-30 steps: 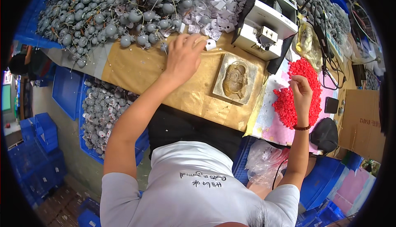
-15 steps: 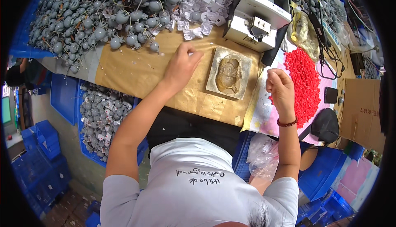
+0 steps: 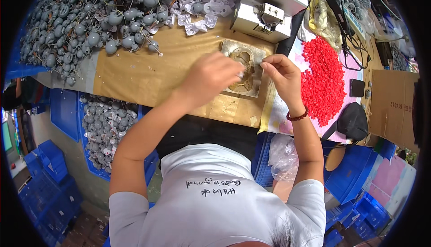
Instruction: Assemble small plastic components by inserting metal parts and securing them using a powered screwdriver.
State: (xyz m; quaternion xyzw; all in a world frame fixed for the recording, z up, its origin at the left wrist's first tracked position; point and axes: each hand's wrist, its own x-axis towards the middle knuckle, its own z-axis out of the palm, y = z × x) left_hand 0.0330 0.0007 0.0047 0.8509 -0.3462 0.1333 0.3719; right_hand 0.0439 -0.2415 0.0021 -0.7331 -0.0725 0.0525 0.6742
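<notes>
The square metal mould block (image 3: 257, 87) lies on the brown-papered table in front of me, with a rounded, amber-coloured hollow in its top. My left hand (image 3: 211, 78) hangs over the block's left side, slightly blurred, its fingers closed on a small white piece (image 3: 241, 74) that shows at the fingertips. At the block's right edge is my right hand (image 3: 286, 75), thumb and forefinger pinched together. Whatever sits in that pinch is too small to make out. A heap of small red plastic pieces (image 3: 324, 83) spreads to the right of this hand.
Grey ball-shaped parts with wires (image 3: 81, 31) pile up at the far left, beside flat white plastic pieces (image 3: 197, 26). A white machine (image 3: 265, 15) stands behind the block. A blue bin (image 3: 90, 157) of grey parts is below the table's left. A black cap-like item (image 3: 353, 122) lies right.
My left hand has moved right and down, from the bare brown paper to over the mould block. My right hand has shifted left and up, from beside the red heap to the block's edge.
</notes>
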